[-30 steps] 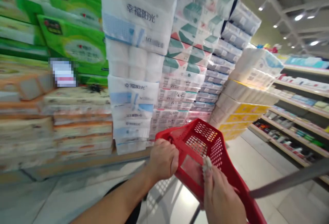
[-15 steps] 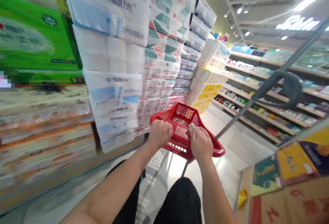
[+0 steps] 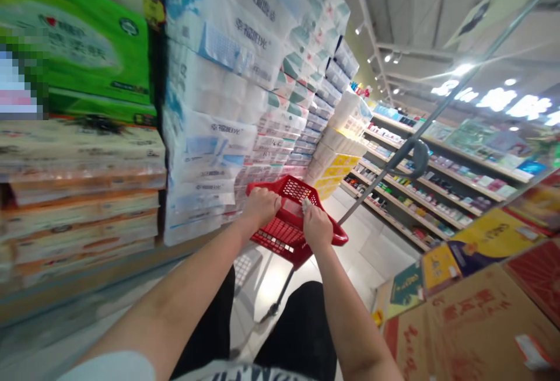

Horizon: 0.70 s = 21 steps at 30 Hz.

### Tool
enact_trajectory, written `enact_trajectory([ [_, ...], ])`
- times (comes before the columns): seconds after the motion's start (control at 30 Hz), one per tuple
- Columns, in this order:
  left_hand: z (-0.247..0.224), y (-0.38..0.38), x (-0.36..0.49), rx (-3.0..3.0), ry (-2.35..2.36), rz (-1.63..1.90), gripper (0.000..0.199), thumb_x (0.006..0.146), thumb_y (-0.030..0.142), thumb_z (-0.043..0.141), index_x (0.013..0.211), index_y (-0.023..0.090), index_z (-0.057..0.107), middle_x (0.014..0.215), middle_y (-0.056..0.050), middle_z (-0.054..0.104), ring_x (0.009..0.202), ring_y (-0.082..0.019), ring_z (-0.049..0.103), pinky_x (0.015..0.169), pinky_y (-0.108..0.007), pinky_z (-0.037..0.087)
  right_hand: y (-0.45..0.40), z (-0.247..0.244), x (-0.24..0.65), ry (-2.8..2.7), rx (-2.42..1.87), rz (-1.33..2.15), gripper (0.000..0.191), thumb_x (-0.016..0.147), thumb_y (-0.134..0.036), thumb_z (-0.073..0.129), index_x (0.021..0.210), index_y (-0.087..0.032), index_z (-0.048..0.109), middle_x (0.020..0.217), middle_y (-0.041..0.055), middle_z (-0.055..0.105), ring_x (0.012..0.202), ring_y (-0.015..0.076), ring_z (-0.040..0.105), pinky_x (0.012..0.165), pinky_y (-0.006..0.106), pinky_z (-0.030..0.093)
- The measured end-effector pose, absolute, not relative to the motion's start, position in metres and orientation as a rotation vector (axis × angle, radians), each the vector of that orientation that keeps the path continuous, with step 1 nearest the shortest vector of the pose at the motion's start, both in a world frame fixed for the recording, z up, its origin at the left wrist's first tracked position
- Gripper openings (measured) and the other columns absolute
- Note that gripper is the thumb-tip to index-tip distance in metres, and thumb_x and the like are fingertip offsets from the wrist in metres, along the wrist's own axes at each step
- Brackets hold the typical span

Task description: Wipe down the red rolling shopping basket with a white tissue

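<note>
A red plastic shopping cart point(image 3: 272, 234) with mesh sides is in front of my legs. My left hand point(image 3: 261, 209) is closed around the left part of its handle. On the right part of the handle, my right hand point(image 3: 318, 226) is wrapped in the same way. A small crumpled whitish thing point(image 3: 305, 204) sticks out at the thumb side of my right hand; its kind is too small to tell. The cart's basket beyond the handle is partly hidden by my hands and arms.
To the left stand tall stacks of white toilet paper packs point(image 3: 219, 147) and green tissue packs point(image 3: 83, 48). Cardboard boxes point(image 3: 476, 317) are piled at the lower right. A slanting grey pole point(image 3: 365, 194) rises beyond the cart. Stocked shelves point(image 3: 420, 179) line the back right.
The cart and both hands have shifted left in the view, still gripping the handle. More of the cardboard boxes shows at right, and my shirt now appears at the bottom.
</note>
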<state>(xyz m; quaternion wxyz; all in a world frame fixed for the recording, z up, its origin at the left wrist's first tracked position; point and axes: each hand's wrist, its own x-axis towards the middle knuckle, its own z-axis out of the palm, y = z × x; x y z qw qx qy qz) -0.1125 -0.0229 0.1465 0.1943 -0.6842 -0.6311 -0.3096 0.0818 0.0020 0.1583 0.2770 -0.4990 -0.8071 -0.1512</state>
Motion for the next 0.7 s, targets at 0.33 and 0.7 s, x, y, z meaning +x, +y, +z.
enact_trajectory([
  [0.33,0.146,-0.043,-0.089,-1.895,-1.756,-0.912,0.044,0.097,0.031,0.030,0.080,0.016,0.068,0.082,-0.008,0.072,0.080,-0.022,0.059,0.078,-0.041,0.033,0.002,0.145,0.106,-2.085,-1.250,-0.504,0.033,0.099,-0.027,0.036,0.109,-0.014,0.065,0.096,0.0095,0.069,0.091,0.0180,0.061,0.078,0.026,0.044],
  [0.7,0.147,-0.050,-0.087,-1.869,-1.736,-0.959,0.045,0.096,0.028,0.031,0.074,0.016,0.068,0.076,-0.010,0.070,0.077,-0.021,0.059,0.076,-0.041,0.034,-0.032,0.114,0.102,-1.976,-0.880,-0.541,0.038,0.100,-0.025,0.035,0.126,-0.014,0.059,0.126,0.0141,0.062,0.126,0.0255,0.047,0.105,0.047,0.037],
])
